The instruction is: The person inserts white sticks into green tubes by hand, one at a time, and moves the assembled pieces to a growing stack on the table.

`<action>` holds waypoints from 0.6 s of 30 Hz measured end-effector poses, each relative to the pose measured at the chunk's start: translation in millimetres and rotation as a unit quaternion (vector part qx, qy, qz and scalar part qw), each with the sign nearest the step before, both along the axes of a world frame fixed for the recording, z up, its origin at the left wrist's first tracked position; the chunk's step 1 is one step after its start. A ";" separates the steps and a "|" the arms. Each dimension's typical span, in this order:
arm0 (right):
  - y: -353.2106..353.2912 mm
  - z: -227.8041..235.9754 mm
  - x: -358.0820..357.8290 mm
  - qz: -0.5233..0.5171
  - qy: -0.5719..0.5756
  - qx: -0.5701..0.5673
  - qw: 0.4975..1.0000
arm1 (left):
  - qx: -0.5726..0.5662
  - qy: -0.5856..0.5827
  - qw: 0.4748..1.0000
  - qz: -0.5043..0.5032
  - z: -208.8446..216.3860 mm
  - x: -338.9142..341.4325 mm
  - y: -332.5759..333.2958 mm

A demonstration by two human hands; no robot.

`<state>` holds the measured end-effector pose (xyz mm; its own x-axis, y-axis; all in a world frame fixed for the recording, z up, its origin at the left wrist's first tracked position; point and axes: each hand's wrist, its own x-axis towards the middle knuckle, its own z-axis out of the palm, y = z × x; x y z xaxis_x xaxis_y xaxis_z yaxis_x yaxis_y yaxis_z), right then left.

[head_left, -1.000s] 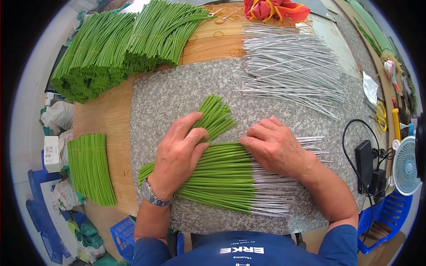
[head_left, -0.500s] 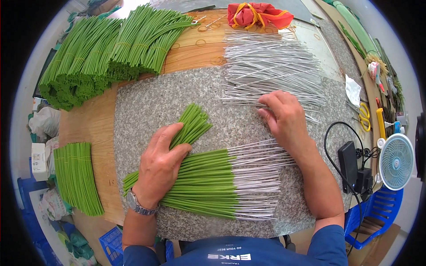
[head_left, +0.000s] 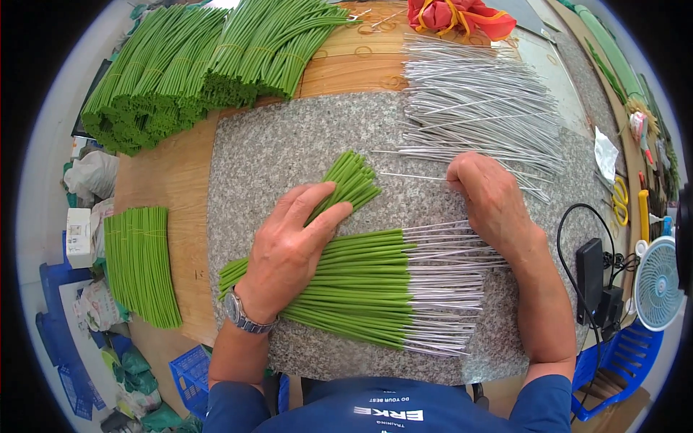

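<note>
The green sticks [head_left: 368, 285] lie side by side in a fan on the grey board, in front of the person. They are thin, smooth and bright green. Their right ends make a neat edge, and silver wires [head_left: 444, 289] poke out of them.

A small bunch of green sticks [head_left: 351, 182] slants up above the fan. The left hand [head_left: 292, 234] holds this bunch between its thumb and fingers, and its palm covers part of the fan. The right hand [head_left: 491, 206] is closed, with its fingertips pinching one straight wire [head_left: 415, 176]. That wire points left, toward the small bunch, but does not touch it. A silver watch [head_left: 242, 315] sits on the left wrist.

The board [head_left: 271, 141] has dark and light specks all over. Near its far edge lies a big, messy pile of silver wires [head_left: 476, 101]. The board rests on a brown wooden table [head_left: 180, 166]. At the far left are fat green bundles [head_left: 267, 50] tied with thin bands, and a smaller green bundle [head_left: 141, 267] lies nearer. A red cloth bundle [head_left: 437, 14] with yellow ties sits at the far side.

On the right are yellow scissors [head_left: 620, 198], a black box [head_left: 589, 270] with a cord, and a round fan [head_left: 658, 281]. Below them stands a blue chair [head_left: 629, 357]. A blue basket [head_left: 191, 375] is low on the left.
</note>
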<state>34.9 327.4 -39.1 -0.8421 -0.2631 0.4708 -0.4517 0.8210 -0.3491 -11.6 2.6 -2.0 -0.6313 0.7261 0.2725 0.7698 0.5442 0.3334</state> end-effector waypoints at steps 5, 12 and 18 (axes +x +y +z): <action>4.8 6.2 4.7 0.017 -0.082 0.037 0.996 | -0.017 -0.014 1.000 -0.001 -4.0 0.3 -6.9; 3.5 5.7 8.4 0.026 -0.093 0.015 0.995 | -0.047 0.002 0.999 -0.015 -1.5 -0.7 -7.9; 3.4 0.3 9.0 0.047 -0.068 -0.007 0.997 | -0.054 0.003 0.998 -0.019 -2.3 -1.9 -6.2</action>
